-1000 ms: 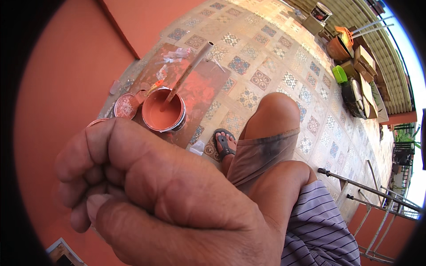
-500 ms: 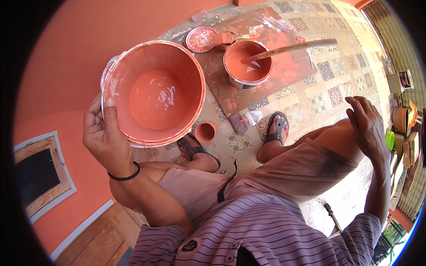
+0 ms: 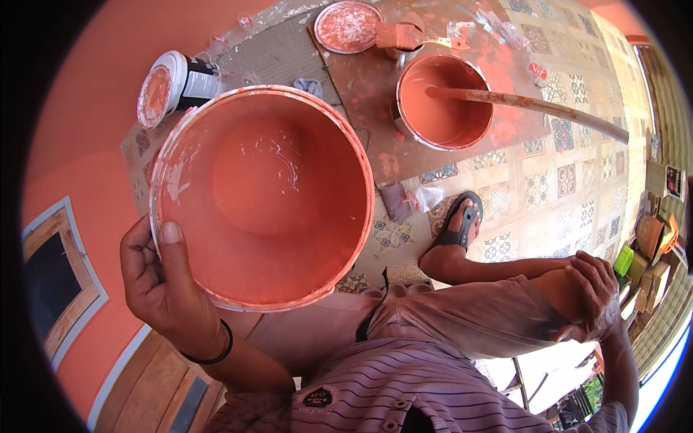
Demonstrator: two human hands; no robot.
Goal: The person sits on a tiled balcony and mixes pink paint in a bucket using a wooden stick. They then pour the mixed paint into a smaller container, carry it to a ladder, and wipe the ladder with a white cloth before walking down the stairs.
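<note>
My left hand point(image 3: 164, 281) grips the rim of a large paint bucket point(image 3: 263, 198), thumb inside and fingers outside. Its mouth is tipped toward me, and coral-orange paint coats its inner wall and bottom. My right hand point(image 3: 588, 296) lies over my right knee with nothing in it, its fingers loosely bent. Beyond the bucket, to the right, stands a smaller paint pail point(image 3: 426, 119) of coral paint. A long wooden stick point(image 3: 556, 112) leans out of that pail over its right rim.
A paintbrush point(image 3: 397, 35) rests across a small can beside a paint-smeared lid point(image 3: 350, 27). A white-and-black tub point(image 3: 177, 85) lies on its side near the coral wall point(image 3: 94, 144). A stained brown board point(image 3: 393, 155) covers patterned tiles. My sandalled foot point(image 3: 462, 224) stands near crumpled plastic point(image 3: 426, 198).
My right hand has come down onto my knee. The large bucket appears bigger and lower, now covering the small cup and my left foot. The view has shifted, bringing the white-and-black tub into sight.
</note>
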